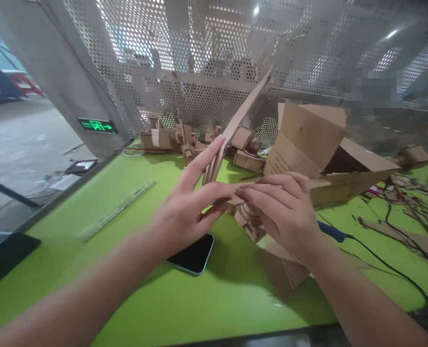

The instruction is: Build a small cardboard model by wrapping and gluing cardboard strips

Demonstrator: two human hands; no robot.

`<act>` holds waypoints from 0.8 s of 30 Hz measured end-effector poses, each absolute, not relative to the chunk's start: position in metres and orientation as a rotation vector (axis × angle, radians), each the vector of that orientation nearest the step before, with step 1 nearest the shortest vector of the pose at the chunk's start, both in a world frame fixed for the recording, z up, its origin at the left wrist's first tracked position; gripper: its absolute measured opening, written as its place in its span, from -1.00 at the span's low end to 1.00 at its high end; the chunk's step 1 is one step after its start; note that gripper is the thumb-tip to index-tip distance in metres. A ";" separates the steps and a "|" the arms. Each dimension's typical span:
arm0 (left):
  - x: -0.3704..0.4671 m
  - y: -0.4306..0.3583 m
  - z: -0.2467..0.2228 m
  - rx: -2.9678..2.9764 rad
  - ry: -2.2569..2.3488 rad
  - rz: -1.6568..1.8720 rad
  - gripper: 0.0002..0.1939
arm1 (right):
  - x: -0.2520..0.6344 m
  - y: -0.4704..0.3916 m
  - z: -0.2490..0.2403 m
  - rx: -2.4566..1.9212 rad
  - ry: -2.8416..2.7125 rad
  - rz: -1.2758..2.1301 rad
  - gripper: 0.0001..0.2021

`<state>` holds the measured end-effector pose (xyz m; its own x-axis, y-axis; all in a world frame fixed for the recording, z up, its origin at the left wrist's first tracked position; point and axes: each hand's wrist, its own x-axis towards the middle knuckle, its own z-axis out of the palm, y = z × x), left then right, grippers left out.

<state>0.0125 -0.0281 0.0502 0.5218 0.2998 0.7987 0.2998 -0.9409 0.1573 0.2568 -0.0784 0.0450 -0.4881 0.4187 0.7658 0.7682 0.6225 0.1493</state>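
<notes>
My left hand (185, 217) and my right hand (284, 207) meet above the green table, both closed on a piece of cardboard (237, 196). The left index finger stretches up along a long cardboard strip (244, 108) that rises at a slant. The right fingers press down on the cardboard's near part and hide some of it. Just under the right hand is a small built-up cardboard model (248, 224). A dark-screened phone (195, 255) lies below the left hand. Flat cardboard sheets (288, 270) are under the right wrist.
An open cardboard box (295, 154) stands at the back right. Several cardboard models (163, 137) line the back edge by the perforated metal screen. A clear ruler (120, 209) lies left. A blue-handled corded tool (331, 232) and cardboard scraps (405, 236) lie right.
</notes>
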 end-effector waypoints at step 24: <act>0.004 -0.013 0.041 -2.960 -0.376 -1.272 -0.70 | 0.259 -0.077 0.050 -0.835 -2.318 -0.611 -0.78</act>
<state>0.0043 -0.0128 0.0411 0.6663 0.2507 0.7023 0.1707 -0.9681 0.1836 0.2587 -0.0767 0.0501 -0.6262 0.4108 0.6627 0.6841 0.6972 0.2143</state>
